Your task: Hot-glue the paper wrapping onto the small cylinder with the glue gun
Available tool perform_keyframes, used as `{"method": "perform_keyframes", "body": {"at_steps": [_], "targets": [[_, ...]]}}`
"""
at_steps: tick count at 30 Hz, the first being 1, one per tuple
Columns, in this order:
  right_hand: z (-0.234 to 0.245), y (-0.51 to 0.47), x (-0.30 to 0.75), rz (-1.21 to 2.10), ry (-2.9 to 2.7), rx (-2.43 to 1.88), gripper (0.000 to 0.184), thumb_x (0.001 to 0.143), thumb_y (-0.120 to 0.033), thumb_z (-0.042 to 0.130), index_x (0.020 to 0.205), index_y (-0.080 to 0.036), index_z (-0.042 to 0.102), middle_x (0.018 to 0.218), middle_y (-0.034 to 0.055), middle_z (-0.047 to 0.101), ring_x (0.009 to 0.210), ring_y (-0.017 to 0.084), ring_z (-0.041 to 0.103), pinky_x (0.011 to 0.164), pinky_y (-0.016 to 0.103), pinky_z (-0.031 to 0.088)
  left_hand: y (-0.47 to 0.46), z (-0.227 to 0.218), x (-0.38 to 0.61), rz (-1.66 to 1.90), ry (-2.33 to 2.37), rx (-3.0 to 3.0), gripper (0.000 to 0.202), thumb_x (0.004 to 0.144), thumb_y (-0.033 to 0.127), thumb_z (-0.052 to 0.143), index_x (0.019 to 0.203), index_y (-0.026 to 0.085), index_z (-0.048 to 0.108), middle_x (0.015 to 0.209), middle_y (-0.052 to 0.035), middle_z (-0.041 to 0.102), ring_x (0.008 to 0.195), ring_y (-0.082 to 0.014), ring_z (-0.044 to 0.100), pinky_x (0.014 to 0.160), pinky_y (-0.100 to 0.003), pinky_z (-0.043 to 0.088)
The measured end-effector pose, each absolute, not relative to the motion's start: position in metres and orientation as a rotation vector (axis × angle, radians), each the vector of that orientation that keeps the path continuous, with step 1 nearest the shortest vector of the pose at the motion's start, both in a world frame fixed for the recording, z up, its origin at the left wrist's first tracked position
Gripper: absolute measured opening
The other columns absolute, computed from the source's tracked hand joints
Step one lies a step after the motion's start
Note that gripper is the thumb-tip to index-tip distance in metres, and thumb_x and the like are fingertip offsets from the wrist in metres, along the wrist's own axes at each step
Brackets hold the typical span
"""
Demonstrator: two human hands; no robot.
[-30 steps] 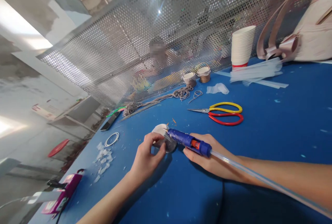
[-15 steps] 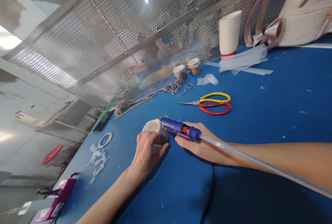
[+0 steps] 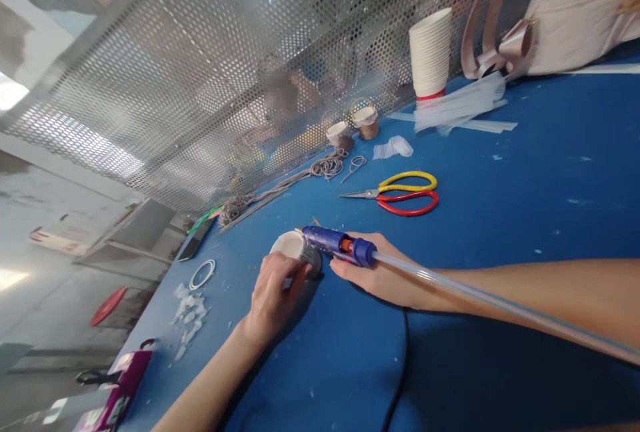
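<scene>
My left hand (image 3: 274, 289) is closed on the near side of a small white paper cup (image 3: 287, 244) at the middle of the blue table. Its fingers cover part of the cup's rim and wall. In my right hand (image 3: 380, 272) is a blue glue gun (image 3: 333, 242), with a long clear glue stick (image 3: 450, 282) trailing out of its back end. The gun's nozzle points left, at the cup's far rim; whether it touches cannot be made out. Beyond the gun lie scissors (image 3: 407, 192) with one yellow and one red handle.
Grey cord (image 3: 327, 164) lies along the perforated metal screen (image 3: 200, 72). Two small cups (image 3: 366, 122) and a stack of paper cups (image 3: 431, 55) stand at the back. White strips (image 3: 460, 109) are at right, scraps (image 3: 190, 315) and a white ring (image 3: 203, 274) at left. A black cable (image 3: 403, 369) runs forward.
The view has shifted slightly. My left thumb has drawn in closer to the cup. My right hand still holds the glue gun at the cup's rim.
</scene>
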State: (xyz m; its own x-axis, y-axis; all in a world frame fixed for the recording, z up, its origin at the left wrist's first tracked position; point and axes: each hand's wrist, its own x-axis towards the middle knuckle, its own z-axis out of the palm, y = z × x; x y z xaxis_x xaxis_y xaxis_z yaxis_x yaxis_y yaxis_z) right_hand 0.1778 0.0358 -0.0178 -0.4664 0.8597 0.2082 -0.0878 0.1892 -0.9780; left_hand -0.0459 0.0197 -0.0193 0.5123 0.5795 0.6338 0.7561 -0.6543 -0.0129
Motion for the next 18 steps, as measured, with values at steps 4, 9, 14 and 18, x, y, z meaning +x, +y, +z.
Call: {"method": "perform_keyframes", "body": {"at_steps": [4, 9, 14, 18], "targets": [[-0.016, 0.036, 0.177, 1.398, -1.609, -0.754, 0.013, 0.076, -0.019, 0.054, 0.067, -0.018, 0.044, 0.06, -0.007, 0.04, 0.055, 0.008, 0.032, 0.051, 0.02, 0.029, 0.021, -0.017, -0.05, -0.785, -1.109, -2.466, 0.028, 0.075, 0.021, 0.07, 0.097, 0.024, 0.052, 0.067, 0.0028, 0.062, 0.059, -0.014, 0.058, 0.068, -0.031, 0.046], [-0.014, 0.037, 0.176, 1.421, -1.558, -0.76, 0.018, 0.076, -0.019, 0.053, 0.064, -0.019, 0.04, 0.053, -0.0088, 0.035, 0.05, 0.007, 0.029, 0.048, 0.02, 0.028, 0.013, 0.001, -0.05, -0.698, -1.167, -2.502, 0.042, 0.076, 0.029, 0.068, 0.114, 0.023, 0.051, 0.099, -0.0095, 0.067, 0.091, -0.0243, 0.062, 0.082, -0.039, 0.045], [-0.013, 0.037, 0.176, 1.447, -1.52, -0.79, 0.021, 0.077, -0.02, 0.052, 0.062, -0.02, 0.038, 0.048, -0.0089, 0.033, 0.048, 0.007, 0.029, 0.047, 0.02, 0.027, 0.015, 0.023, -0.035, -0.606, -1.388, -2.531, 0.021, 0.085, 0.022, 0.051, 0.102, 0.023, 0.063, 0.088, -0.0058, 0.07, 0.08, -0.0203, 0.063, 0.079, -0.034, 0.044], [-0.013, 0.037, 0.175, 1.43, -1.498, -0.803, 0.022, 0.076, -0.02, 0.054, 0.062, -0.02, 0.038, 0.05, -0.009, 0.034, 0.049, 0.007, 0.029, 0.049, 0.02, 0.029, 0.025, 0.031, -0.033, -0.666, -1.812, -2.584, 0.019, 0.084, 0.031, 0.052, 0.092, 0.023, 0.068, 0.079, -0.0028, 0.07, 0.07, -0.0181, 0.062, 0.069, -0.029, 0.046]]}}
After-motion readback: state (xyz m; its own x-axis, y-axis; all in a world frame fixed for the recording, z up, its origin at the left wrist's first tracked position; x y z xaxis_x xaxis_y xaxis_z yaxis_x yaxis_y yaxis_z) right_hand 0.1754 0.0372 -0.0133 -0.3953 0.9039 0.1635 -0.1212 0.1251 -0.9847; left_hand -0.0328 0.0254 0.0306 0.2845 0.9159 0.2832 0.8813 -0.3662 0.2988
